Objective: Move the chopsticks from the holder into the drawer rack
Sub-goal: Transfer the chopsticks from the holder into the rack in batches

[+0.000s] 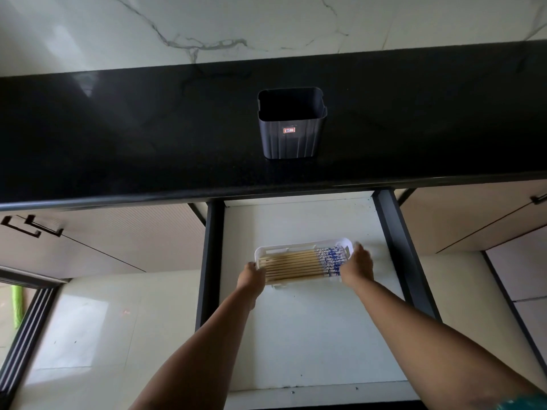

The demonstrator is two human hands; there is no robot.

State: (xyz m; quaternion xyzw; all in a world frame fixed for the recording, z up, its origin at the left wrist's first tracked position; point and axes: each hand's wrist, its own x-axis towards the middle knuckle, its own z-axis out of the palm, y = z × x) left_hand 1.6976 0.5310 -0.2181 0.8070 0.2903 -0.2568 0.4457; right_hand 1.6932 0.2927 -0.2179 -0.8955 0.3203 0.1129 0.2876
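A white plastic rack (299, 247) lies across the open drawer (296, 335), holding several wooden chopsticks (293, 265) with blue-and-white patterned ends pointing right. My left hand (252, 277) grips the rack's left end. My right hand (356, 266) grips its right end, fingers curled over the rim. The dark grey chopstick holder (291, 134) stands upright on the black countertop (148, 128) behind the drawer, with nothing visible inside it.
The drawer has dark side rails (405, 253) and a white floor. Beige cabinet fronts with black handles (32, 226) flank it on both sides. A marble wall (266, 22) rises behind the counter. Pale floor tiles (103, 335) lie below left.
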